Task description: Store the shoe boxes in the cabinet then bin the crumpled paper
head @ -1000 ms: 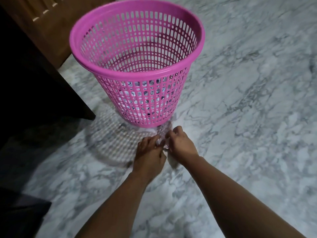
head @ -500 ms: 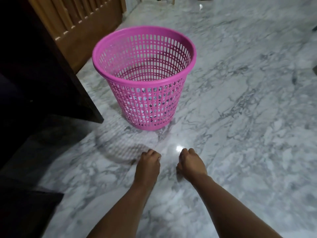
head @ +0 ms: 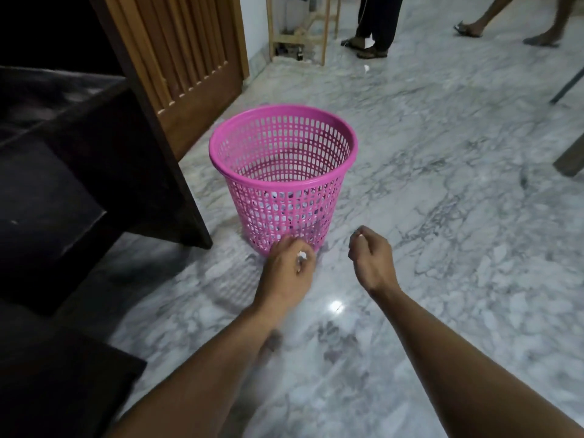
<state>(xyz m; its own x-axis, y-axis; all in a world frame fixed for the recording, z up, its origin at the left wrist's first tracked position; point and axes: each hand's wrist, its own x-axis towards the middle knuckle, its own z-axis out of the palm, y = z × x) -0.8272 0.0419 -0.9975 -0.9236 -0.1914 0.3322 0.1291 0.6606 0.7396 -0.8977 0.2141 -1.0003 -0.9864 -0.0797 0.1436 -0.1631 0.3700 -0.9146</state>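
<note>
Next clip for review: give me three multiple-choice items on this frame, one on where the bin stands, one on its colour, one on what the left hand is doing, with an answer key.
1. Where does the bin stand?
A. On the marble floor, beside the dark cabinet
B. On top of the cabinet
C. On a chair

2. What colour is the bin?
A. Blue
B. Pink
C. Green

3. What is the left hand doing?
A. Lying flat on the floor
B. Gripping the bin's rim
C. Holding a bit of white paper in curled fingers

Answers:
1 A: its base sits on the floor, with the cabinet's side panel just to its left.
2 B: the whole slotted wall and rim are pink.
3 C: white paper shows between the curled fingers, in front of the bin's base. The right hand also seems to pinch a small white scrap.
</note>
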